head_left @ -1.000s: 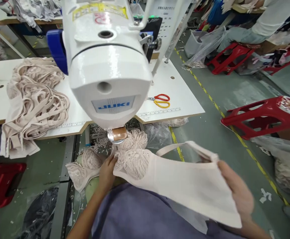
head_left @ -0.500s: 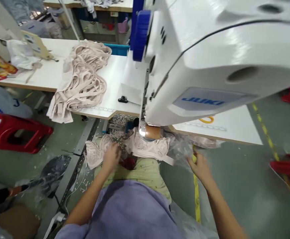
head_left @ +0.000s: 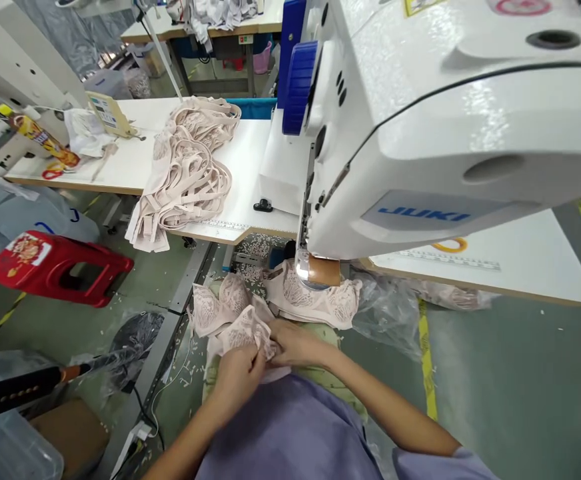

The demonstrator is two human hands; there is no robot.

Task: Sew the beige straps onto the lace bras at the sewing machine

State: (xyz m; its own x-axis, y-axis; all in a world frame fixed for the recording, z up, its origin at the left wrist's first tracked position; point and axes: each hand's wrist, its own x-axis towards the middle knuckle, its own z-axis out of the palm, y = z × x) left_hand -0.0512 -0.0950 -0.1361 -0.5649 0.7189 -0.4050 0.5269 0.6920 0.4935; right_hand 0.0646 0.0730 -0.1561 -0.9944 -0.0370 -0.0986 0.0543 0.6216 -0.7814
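Low over my lap, both hands grip a pale pink lace bra (head_left: 246, 329). My left hand (head_left: 243, 373) pinches its lower edge. My right hand (head_left: 295, 343) closes on its right side, close to the left fingers; the fingertips are partly hidden in the fabric. Just beyond, to the left, another lace bra (head_left: 215, 307) rests over my knee. A further pink bra (head_left: 315, 297) lies under the head of the white sewing machine (head_left: 420, 153), at the table's front edge.
A heap of pink straps (head_left: 190, 167) covers part of the white table (head_left: 245, 153). Clear plastic (head_left: 388, 310) hangs under the right table edge. A red stool (head_left: 60, 270) stands left on the floor, with a black fan (head_left: 25, 390) nearer me.
My right hand has come from the plastic at the right to meet my left hand over my lap. A bra is now held between them. The view has shifted slightly.
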